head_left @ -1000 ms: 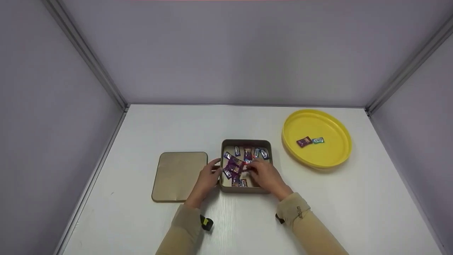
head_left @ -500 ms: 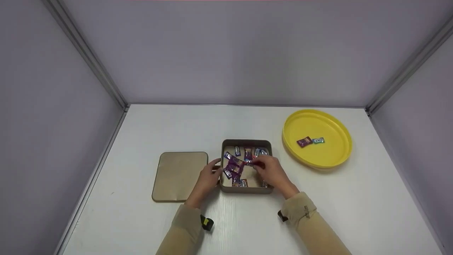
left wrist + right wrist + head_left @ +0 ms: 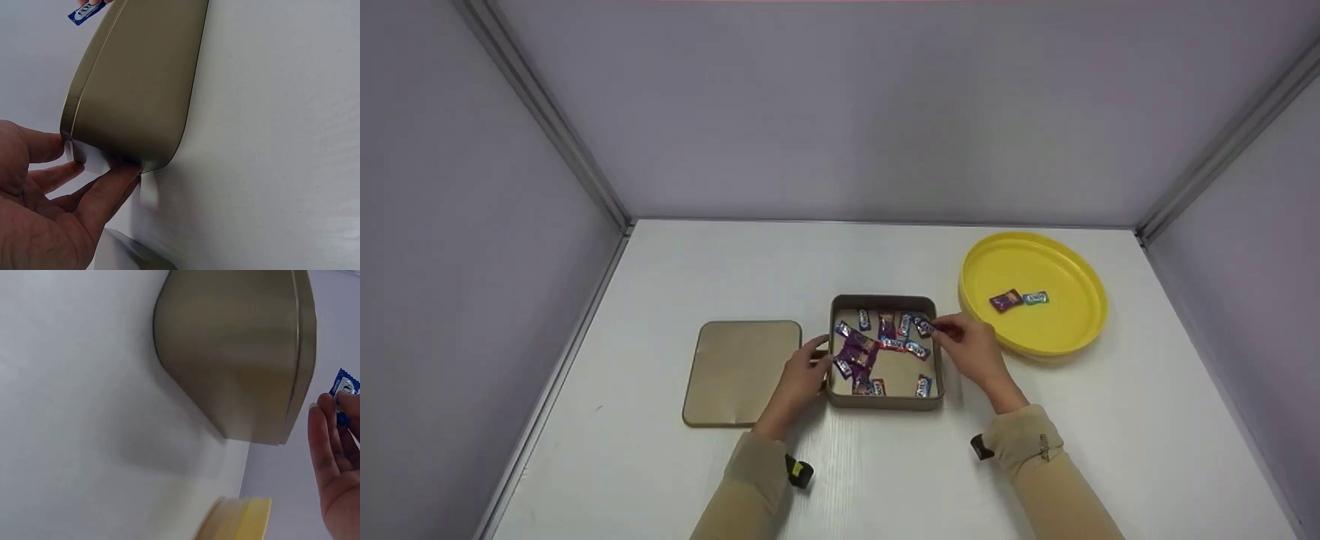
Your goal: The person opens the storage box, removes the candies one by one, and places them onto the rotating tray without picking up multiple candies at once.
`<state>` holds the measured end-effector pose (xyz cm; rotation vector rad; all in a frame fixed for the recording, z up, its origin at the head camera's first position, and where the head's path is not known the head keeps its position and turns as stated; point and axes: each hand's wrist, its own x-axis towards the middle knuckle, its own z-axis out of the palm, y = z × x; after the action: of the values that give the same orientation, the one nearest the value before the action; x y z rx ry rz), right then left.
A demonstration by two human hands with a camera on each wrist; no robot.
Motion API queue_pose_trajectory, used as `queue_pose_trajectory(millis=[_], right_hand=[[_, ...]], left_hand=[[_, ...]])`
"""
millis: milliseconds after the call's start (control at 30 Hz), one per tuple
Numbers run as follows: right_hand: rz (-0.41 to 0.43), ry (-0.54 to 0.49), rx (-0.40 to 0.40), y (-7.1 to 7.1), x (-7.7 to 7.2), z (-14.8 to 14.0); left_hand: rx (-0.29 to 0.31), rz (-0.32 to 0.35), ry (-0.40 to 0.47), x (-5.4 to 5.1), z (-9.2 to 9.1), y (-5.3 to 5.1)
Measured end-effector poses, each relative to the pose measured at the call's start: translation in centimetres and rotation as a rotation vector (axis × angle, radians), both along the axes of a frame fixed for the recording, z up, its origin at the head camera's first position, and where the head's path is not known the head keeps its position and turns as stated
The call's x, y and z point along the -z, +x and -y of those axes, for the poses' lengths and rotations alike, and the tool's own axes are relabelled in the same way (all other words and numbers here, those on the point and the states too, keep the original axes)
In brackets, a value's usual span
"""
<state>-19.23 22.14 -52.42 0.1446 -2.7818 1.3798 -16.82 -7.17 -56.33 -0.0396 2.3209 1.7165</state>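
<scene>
My right hand [image 3: 975, 352] pinches a blue candy [image 3: 344, 384], its length aimed left over the tin [image 3: 885, 403]; yellow plate [image 3: 1039, 261] sits rightward, nearer than to my tin-gripping left hand [image 3: 802, 373].

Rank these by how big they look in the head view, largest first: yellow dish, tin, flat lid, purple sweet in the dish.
1. Yellow dish, though not by much
2. Tin and flat lid: too alike to rank, and the left hand covers part of the lid
3. Purple sweet, clearly smallest
</scene>
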Motion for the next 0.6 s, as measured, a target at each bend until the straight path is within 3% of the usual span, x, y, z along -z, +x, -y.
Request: queue_pose_trajectory(millis=[200, 400, 600], right_hand=[[0.0, -0.049, 0.062, -0.5, -0.4, -2.4], [-0.043, -0.005, 0.138, -1.2, -0.6, -5.4], [0.054, 0.101, 0.239, -1.7, -0.4, -8.8]], left_hand=[[0.009, -0.004, -0.006, 0.0, 0.0, 0.1], [0.013, -0.003, 0.006, 0.0, -0.1, 0.1], [0.022, 0.003, 0.006, -0.1, -0.2, 0.1]])
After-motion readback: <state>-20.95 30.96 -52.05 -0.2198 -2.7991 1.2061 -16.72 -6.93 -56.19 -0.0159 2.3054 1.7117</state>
